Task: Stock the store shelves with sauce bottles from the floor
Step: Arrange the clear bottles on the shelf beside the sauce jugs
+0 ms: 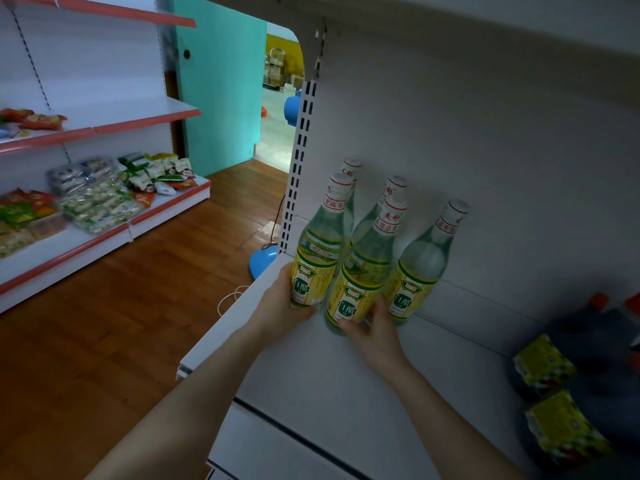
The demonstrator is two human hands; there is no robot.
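left hand [289,308] is gripping one bottle [317,252], right hand [372,327] is gripping another [363,271], both standing on the shelf [311,368] (three more alongside).

Clear bottles [360,271] — yellow-green labels (white, red-lettered caps) — white shelf [346,375]

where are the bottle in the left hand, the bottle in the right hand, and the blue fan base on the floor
left-hand bottle [313,271]: head view, on its yellow label
right-hand bottle [353,299]: head view, on its yellow label
blue fan base [263,263]: head view, on its round top
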